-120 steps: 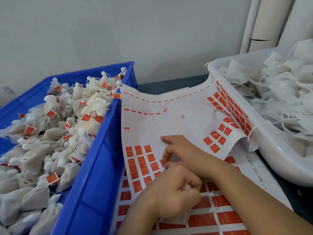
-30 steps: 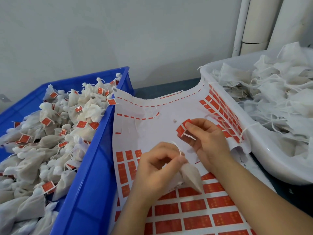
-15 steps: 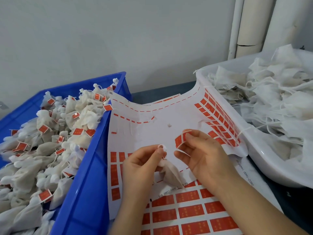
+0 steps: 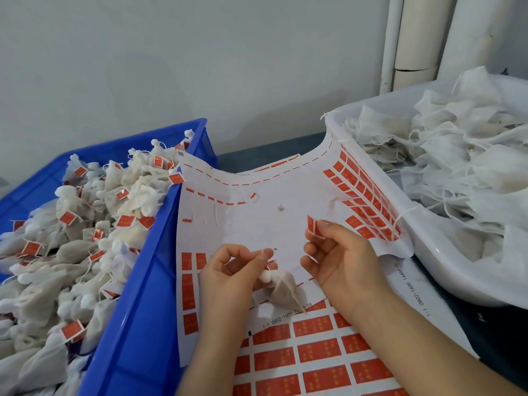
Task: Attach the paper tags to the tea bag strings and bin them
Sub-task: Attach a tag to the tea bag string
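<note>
My left hand pinches the knotted top of a small white tea bag, which hangs over the sticker sheet. A little to the right, my right hand holds a red paper tag between thumb and forefinger, folded open and apart from the bag. The string between bag and tag is too thin to make out. The white backing sheet carries rows of red tags at its left, right and near edges.
A blue bin on the left is heaped with tagged tea bags. A white tub on the right holds untagged bags. A grey wall and white pipes stand behind.
Four seconds ago both hands pressed on the sheet. Since then the right hand has peeled off a red tag and lifted it, and the left hand has raised the tea bag by its top.
</note>
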### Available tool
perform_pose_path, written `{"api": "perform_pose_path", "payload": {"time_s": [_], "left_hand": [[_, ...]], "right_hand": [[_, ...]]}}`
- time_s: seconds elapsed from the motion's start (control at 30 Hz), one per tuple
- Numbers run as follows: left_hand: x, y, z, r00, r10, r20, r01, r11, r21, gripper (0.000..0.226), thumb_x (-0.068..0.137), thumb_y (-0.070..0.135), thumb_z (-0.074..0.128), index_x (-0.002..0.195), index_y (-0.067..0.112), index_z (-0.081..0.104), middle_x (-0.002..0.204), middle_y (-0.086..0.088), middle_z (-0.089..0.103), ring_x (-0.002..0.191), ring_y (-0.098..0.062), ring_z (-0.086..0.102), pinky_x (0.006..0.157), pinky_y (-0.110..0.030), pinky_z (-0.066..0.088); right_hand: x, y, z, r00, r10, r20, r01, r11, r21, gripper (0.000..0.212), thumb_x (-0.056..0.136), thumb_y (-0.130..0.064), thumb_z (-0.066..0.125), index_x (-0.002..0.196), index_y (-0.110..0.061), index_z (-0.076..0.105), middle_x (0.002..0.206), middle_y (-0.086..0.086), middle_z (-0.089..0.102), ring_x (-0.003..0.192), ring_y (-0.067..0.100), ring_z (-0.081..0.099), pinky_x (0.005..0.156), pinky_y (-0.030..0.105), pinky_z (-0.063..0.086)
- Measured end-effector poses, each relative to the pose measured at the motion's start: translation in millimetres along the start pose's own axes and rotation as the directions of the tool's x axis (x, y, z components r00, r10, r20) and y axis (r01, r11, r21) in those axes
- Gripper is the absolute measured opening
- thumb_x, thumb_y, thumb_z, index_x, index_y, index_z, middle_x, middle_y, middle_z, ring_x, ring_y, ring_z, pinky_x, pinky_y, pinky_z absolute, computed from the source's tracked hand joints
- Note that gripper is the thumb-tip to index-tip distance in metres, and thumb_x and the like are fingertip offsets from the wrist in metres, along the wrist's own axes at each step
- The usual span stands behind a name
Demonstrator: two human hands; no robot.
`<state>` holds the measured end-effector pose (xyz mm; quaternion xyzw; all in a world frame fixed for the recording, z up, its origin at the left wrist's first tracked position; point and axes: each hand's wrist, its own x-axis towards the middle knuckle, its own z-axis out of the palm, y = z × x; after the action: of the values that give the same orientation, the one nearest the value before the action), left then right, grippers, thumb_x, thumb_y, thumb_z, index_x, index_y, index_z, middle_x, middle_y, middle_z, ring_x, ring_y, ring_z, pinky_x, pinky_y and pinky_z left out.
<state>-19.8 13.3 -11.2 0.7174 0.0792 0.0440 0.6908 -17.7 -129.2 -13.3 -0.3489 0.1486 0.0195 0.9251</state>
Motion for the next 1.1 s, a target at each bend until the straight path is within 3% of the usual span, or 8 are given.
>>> {"api": "perform_pose_path", "payload": {"time_s": [0.2,0.37,0.63,0.93,1.1], "left_hand": [[-1.0,0.3,-1.7,0.999,-0.008,0.041,0.005,0.997,0.081,0.035,0.085,0.003,0.062,0.069,0.031,0.076,0.081,0.011,0.073,0.076,-0.006,0.068,0.058,-0.017,0.053],[-2.2,1.2,-1.0,0.998,-0.022,0.062,0.014,0.992,0.127,0.04,0.085,0.007,0.064,0.074,0.044,0.074,0.087,0.019,0.072,0.083,-0.011,0.07,0.073,-0.031,0.056],[-1.2,2.0,-2.4,0.998,-0.049,0.04,0.047,0.998,0.037,0.033,0.084,-0.005,0.06,0.061,0.017,0.071,0.08,0.007,0.074,0.074,-0.005,0.069,0.053,-0.016,0.051],[-0.1,-1.5,-2.8,0.996,-0.086,0.035,0.082,0.992,0.097,0.016,0.085,0.006,0.063,0.086,0.021,0.069,0.077,0.017,0.071,0.073,-0.004,0.069,0.056,-0.019,0.052],[0.1,2.0,-3.9,0.99,-0.14,0.011,0.141,0.988,-0.066,0.015,0.082,0.002,0.064,0.079,0.011,0.053,0.086,0.002,0.074,0.078,-0.018,0.072,0.059,-0.023,0.055]], "right_hand": [[-0.6,0.6,0.3,1.0,-0.01,-0.011,0.01,1.0,-0.021,0.016,0.086,-0.013,0.057,0.074,-0.01,0.068,0.065,0.005,0.066,0.049,0.01,0.058,0.046,0.024,0.048],[-0.3,0.9,1.1,1.0,-0.009,-0.02,0.009,1.0,-0.019,0.018,0.088,-0.013,0.056,0.074,-0.012,0.068,0.066,0.005,0.066,0.05,0.01,0.058,0.047,0.024,0.048],[0.2,1.0,0.3,0.999,-0.007,-0.036,0.006,1.0,-0.019,0.014,0.088,-0.014,0.055,0.08,-0.01,0.066,0.063,0.004,0.064,0.048,0.01,0.057,0.046,0.024,0.048],[1.8,1.9,-0.5,1.0,-0.012,-0.029,0.012,1.0,0.006,0.015,0.088,-0.013,0.053,0.08,-0.009,0.065,0.063,0.005,0.064,0.048,0.011,0.058,0.046,0.025,0.048],[0.0,2.3,-1.2,1.0,-0.008,0.012,0.008,1.0,0.003,0.018,0.09,-0.014,0.049,0.081,-0.007,0.064,0.061,0.006,0.065,0.052,0.015,0.063,0.049,0.026,0.051]]}}
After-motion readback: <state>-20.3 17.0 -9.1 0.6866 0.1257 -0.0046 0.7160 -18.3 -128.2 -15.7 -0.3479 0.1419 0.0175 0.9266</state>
